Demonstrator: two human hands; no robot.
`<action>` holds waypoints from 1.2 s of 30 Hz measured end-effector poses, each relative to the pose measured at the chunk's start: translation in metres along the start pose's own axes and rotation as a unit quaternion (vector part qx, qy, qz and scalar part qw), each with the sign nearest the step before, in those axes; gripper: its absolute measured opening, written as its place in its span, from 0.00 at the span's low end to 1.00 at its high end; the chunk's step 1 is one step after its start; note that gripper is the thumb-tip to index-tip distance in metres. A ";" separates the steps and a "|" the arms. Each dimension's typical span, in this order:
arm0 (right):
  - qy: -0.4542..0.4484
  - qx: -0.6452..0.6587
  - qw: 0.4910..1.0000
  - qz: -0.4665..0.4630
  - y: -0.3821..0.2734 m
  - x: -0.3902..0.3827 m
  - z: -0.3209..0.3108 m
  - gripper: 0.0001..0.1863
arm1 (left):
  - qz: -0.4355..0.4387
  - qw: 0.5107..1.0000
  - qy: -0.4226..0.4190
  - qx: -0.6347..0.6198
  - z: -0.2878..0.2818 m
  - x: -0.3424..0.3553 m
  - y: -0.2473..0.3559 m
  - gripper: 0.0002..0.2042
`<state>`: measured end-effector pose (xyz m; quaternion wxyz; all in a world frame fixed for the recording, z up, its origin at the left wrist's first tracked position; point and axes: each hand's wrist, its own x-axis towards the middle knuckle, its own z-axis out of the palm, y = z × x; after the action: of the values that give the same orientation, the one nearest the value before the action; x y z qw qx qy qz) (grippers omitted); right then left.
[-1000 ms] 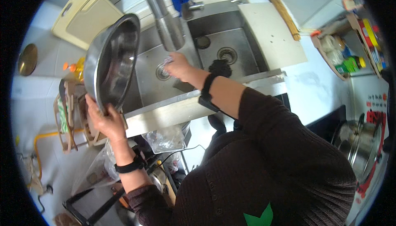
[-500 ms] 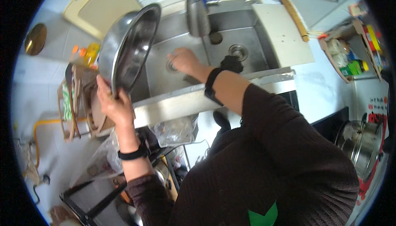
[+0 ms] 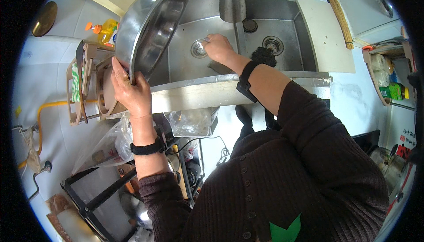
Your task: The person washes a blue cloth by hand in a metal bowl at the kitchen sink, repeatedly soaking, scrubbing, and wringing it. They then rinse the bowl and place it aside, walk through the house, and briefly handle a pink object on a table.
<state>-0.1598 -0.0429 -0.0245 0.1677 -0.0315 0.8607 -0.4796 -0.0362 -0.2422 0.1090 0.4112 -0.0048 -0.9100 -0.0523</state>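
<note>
My left hand (image 3: 132, 87) grips the lower rim of a large steel basin (image 3: 152, 43), which stands tilted on its side over the left end of the sink. The basin's hollow faces right, and nothing shows inside the part I see. In the left bowl of the double sink (image 3: 183, 67), my right hand (image 3: 218, 47) is closed beside the drain (image 3: 198, 48). Whatever its fingers hold, if anything, is hidden. A flat greyish piece (image 3: 219, 68) lies under my right wrist by the near wall of the bowl.
A steel faucet (image 3: 232, 3) hangs over the sink divider. The right bowl holds a black scrubber (image 3: 263, 57) and a round dark stopper (image 3: 250, 25). A pale board (image 3: 327, 34) lies right of it. Yellow bottles (image 3: 107, 32) and a rack (image 3: 76, 87) stand left.
The whole view has shifted, so the sink sits further right and higher. My right hand has drawn slightly right, showing more of the drain. The left hand still holds the basin tilted.
</note>
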 end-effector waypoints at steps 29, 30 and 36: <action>-0.179 0.431 0.884 -0.020 -0.006 -0.102 -0.099 0.33 | -0.659 0.613 0.008 -0.436 0.017 -0.125 0.103 0.18; -0.175 0.405 0.897 -0.033 -0.003 -0.101 -0.103 0.33 | -0.669 0.602 -0.008 -0.437 0.017 -0.124 0.109 0.20; -0.113 0.321 0.936 -0.090 0.034 -0.102 -0.167 0.13 | -0.663 0.594 -0.032 -0.454 0.013 -0.128 0.150 0.14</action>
<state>-0.1134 0.1332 0.0538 0.2212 -0.1071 0.6300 -0.7367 0.0466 -0.0875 0.0180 0.1784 0.4123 -0.5331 -0.7170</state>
